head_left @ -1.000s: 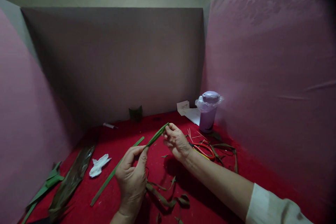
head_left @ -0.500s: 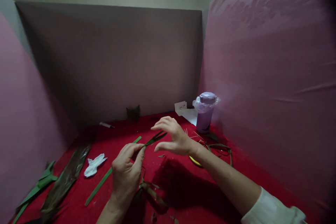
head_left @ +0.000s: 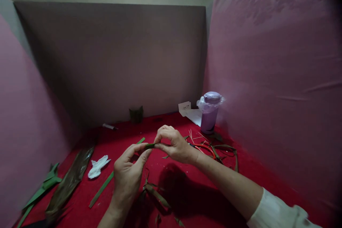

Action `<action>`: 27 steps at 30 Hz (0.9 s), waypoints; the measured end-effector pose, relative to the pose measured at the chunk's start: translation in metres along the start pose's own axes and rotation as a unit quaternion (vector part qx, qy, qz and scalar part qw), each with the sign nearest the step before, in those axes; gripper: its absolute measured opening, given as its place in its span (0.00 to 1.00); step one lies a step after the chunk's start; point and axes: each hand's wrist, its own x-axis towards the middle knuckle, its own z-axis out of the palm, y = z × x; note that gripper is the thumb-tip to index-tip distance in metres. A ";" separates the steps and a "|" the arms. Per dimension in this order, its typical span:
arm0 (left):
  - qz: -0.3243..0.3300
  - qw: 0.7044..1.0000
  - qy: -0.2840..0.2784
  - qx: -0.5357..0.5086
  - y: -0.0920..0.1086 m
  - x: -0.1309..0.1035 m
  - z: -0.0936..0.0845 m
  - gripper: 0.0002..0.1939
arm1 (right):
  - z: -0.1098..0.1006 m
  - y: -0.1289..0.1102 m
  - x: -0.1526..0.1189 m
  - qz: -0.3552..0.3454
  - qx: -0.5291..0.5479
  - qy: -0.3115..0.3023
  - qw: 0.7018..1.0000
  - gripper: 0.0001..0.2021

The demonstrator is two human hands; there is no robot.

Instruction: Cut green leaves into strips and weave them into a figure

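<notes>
Between my two hands is a narrow green leaf strip (head_left: pixel 150 146), held above the red cloth. My left hand (head_left: pixel 130 170) pinches its left end between thumb and fingers. The other end is pinched in my right hand (head_left: pixel 175 145), whose fingers hide part of it. Below them, a dried, knotted leaf piece (head_left: pixel 157 196) lies on the cloth. A longer green leaf strip (head_left: pixel 103 188) rests beside my left hand, its middle hidden behind that hand.
A purple tumbler (head_left: pixel 208 119) wrapped in plastic stands back right near white papers (head_left: pixel 193 114). Scissors with orange handles (head_left: pixel 210 146), thin sticks (head_left: pixel 191 135) and leaf scraps lie right. On the left are crumpled tissue (head_left: pixel 98 166), a brown leaf bundle (head_left: pixel 69 181) and a folded green leaf (head_left: pixel 44 188).
My right hand, open with fingers apart before, has closed on the right end of the leaf strip. My left hand keeps its pinch in nearly the same place.
</notes>
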 end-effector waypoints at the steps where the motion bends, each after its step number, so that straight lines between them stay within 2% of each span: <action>1: -0.018 1.000 0.002 -0.012 0.000 0.000 0.000 0.09 | 0.001 0.000 0.000 0.009 0.013 0.004 1.000 0.05; 7: -0.076 0.994 0.025 -0.076 0.001 0.000 -0.001 0.08 | 0.007 -0.002 -0.002 0.076 0.110 0.010 0.991 0.03; 12: -0.095 0.988 0.032 -0.118 0.003 0.002 -0.002 0.07 | 0.017 0.003 -0.003 0.150 0.203 0.007 0.968 0.06; 16: -0.116 0.981 0.023 -0.152 0.006 0.004 -0.001 0.13 | 0.024 0.006 -0.004 0.193 0.272 0.021 0.942 0.10; 22: -0.117 0.979 0.044 -0.163 0.006 0.003 -0.001 0.09 | 0.032 0.004 -0.006 0.214 0.344 0.035 0.913 0.13; 27: -0.132 0.977 0.058 -0.159 0.010 0.003 0.001 0.12 | 0.044 0.002 -0.009 0.218 0.333 0.050 0.916 0.13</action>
